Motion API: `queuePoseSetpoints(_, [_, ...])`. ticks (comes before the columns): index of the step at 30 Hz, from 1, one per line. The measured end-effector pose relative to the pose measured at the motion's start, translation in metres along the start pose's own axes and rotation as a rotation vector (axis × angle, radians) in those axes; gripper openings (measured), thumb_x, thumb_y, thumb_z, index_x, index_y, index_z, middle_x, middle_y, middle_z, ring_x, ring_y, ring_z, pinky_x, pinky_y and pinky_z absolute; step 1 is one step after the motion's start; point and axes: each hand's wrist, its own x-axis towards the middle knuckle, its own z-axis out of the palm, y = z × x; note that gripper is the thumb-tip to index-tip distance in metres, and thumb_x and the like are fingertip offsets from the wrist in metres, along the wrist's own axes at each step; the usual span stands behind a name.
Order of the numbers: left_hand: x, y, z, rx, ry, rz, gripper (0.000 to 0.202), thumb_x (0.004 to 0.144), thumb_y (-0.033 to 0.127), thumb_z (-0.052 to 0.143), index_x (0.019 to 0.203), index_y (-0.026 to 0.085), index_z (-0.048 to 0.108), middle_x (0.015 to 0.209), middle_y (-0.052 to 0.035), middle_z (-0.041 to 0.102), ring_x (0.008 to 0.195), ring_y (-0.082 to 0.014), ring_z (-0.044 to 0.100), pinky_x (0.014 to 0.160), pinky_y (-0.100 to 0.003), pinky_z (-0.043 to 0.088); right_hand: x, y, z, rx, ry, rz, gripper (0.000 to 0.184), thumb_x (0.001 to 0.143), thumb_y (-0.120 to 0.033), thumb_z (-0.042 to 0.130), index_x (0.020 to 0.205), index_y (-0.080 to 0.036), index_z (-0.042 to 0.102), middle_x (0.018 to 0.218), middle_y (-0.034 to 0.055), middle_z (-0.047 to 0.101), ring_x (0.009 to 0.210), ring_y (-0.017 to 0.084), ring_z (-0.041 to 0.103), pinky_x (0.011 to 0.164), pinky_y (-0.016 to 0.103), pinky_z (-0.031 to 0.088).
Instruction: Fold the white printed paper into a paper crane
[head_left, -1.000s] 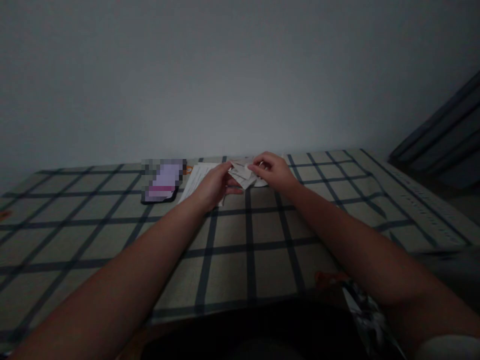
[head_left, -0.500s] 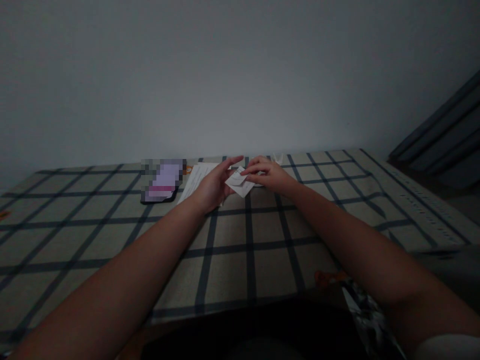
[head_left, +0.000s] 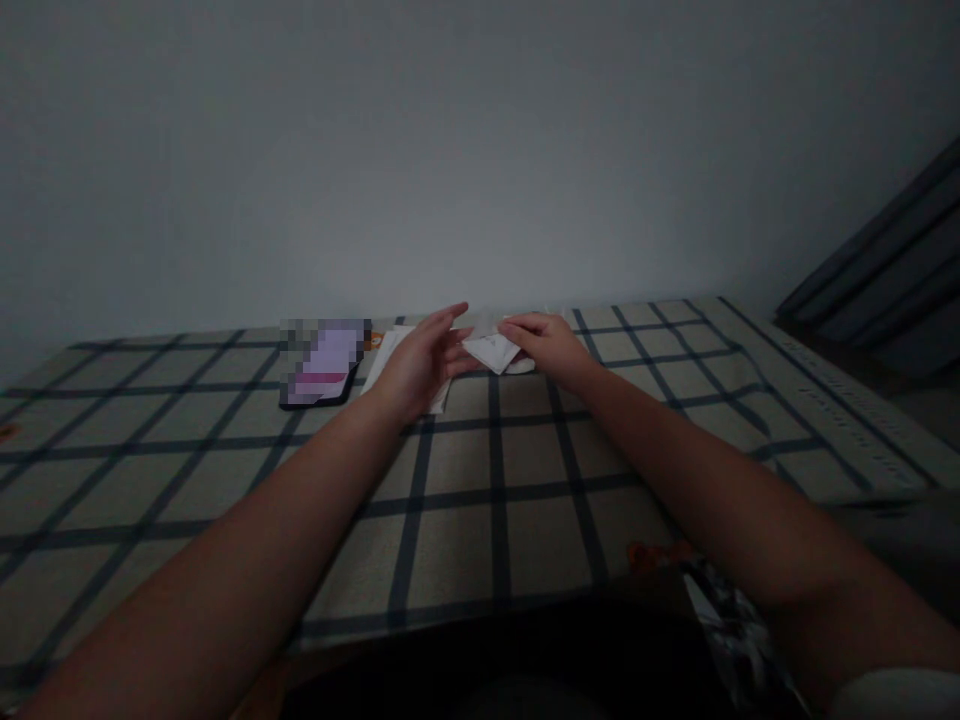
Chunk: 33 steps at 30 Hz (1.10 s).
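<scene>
A small white square packet (head_left: 493, 352) with a faint dark mark hangs corner-down above the cloth, pinched at its upper right between the thumb and fingers of my right hand (head_left: 551, 345). To its left, my left hand (head_left: 424, 368) is open, fingers stretched out and palm facing the packet. The left fingertips come close to the packet's left edge or sit behind it; I cannot tell whether they touch. Under and behind my left hand lies a white printed sheet (head_left: 384, 350), partly covered. Another white item (head_left: 521, 366) shows below my right hand, mostly hidden.
A phone-like device (head_left: 328, 355) with a blurred, pale lilac screen rests at the left. The checked cloth (head_left: 457, 540) covers the surface up to the grey wall (head_left: 480, 150). Dark folded fabric (head_left: 885, 260) hangs at the right. The room is dim.
The packet has been raised slightly and turned, so its printed face no longer shows the same way. My right hand has closed more tightly; my left fingers have spread away from the packet.
</scene>
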Motion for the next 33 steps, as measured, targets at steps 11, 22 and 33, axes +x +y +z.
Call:
queuePoseSetpoints(11, [-0.002,-0.005,0.002,0.095,-0.073,-0.043,0.018,0.084,0.028,0.067,0.093,0.013,0.073,0.096,-0.0109,0.073,0.08,-0.0172,0.068,0.072,-0.03,0.059,-0.004,-0.005,0.0,-0.123,0.101,-0.093,0.032,0.082,-0.049,0.063,0.083,-0.017,0.067,0.077,0.0029,0.066,0.068,0.013,0.056,0.06,0.025,0.045])
queuePoseSetpoints(22, [-0.003,-0.007,0.001,0.157,-0.122,0.031,0.029,0.08,0.036,0.074,0.103,0.018,0.075,0.103,-0.009,0.073,0.083,-0.0154,0.066,0.07,-0.025,0.056,-0.004,-0.008,0.004,-0.057,0.078,-0.032,0.029,0.084,-0.047,0.061,0.079,-0.018,0.059,0.069,-0.0007,0.059,0.063,0.011,0.052,0.056,0.023,0.043])
queuePoseSetpoints(33, [0.002,-0.011,-0.004,0.205,-0.016,0.037,0.03,0.079,0.043,0.075,0.088,0.014,0.073,0.088,-0.0075,0.071,0.072,-0.0137,0.064,0.075,-0.031,0.058,-0.003,-0.003,0.008,0.024,-0.038,-0.002,0.033,0.08,-0.048,0.067,0.091,-0.018,0.058,0.073,-0.0004,0.064,0.062,0.011,0.058,0.053,0.022,0.042])
